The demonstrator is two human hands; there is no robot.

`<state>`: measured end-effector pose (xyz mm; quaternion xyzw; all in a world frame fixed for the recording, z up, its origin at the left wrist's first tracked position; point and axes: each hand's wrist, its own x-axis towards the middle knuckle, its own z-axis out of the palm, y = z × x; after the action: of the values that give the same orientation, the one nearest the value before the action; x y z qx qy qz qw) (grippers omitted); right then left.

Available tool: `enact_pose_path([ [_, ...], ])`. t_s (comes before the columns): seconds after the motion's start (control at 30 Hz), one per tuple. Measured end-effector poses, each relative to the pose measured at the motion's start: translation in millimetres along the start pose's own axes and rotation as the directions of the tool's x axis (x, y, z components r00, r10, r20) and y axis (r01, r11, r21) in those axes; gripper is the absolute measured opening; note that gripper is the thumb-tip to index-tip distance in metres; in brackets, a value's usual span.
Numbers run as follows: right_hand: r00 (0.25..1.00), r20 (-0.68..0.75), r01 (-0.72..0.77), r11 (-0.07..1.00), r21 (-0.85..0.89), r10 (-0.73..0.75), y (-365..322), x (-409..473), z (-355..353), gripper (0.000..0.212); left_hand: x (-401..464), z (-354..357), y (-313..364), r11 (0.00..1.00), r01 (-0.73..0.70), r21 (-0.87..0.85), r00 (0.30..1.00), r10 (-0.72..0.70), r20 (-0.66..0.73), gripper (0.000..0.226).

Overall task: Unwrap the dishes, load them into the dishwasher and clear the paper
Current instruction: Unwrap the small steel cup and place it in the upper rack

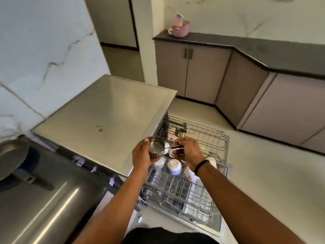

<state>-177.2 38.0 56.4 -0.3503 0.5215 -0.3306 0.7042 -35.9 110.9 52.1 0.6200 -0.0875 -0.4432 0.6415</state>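
Note:
A small steel cup with a long handle (155, 147) hangs above the pulled-out dishwasher rack (218, 138). My left hand (141, 154) wraps the cup's body from the left. My right hand (189, 151) grips its handle on the right, a black band on that wrist. Below the hands, white cups (174, 166) sit upside down in the rack, one more white cup (212, 161) at the rack's right side. No paper is in view.
The dishwasher's steel top (109, 117) lies to the left of the rack. A steel counter with a pan (12, 155) is at the near left. Grey cabinets under a dark counter (263, 55) run along the right, with a pink holder (181, 27) on it.

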Motion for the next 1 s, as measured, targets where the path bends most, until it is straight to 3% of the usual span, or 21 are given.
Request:
enact_pose_path([
  [0.3, 0.978, -0.195, -0.021, 0.965, 0.263, 0.074, 1.1, 39.2, -74.6, 0.018, 45.7, 63.9, -48.5, 0.952, 0.057, 0.302, 0.984, -0.104, 0.142, 0.017],
  [0.67, 0.856, -0.447, -0.099, 0.930, 0.354, 0.261, 4.1, 130.2, -121.4, 0.027, 134.4, 139.7, -88.0, 0.887, 0.223, 0.404, 0.893, -0.352, 0.281, 0.016],
  [0.9, 0.786, -0.536, -0.081, 0.910, 0.407, 0.309, 2.4, 189.1, -150.6, 0.021, 197.8, 190.7, -133.4, 0.804, 0.149, 0.576, 0.842, -0.408, 0.352, 0.061],
  [1.0, 0.758, -0.555, -0.080, 0.894, 0.441, 0.342, 7.4, 218.3, -168.7, 0.023, 214.4, 212.4, -154.5, 0.744, 0.044, 0.667, 0.819, -0.410, 0.403, 0.080],
])
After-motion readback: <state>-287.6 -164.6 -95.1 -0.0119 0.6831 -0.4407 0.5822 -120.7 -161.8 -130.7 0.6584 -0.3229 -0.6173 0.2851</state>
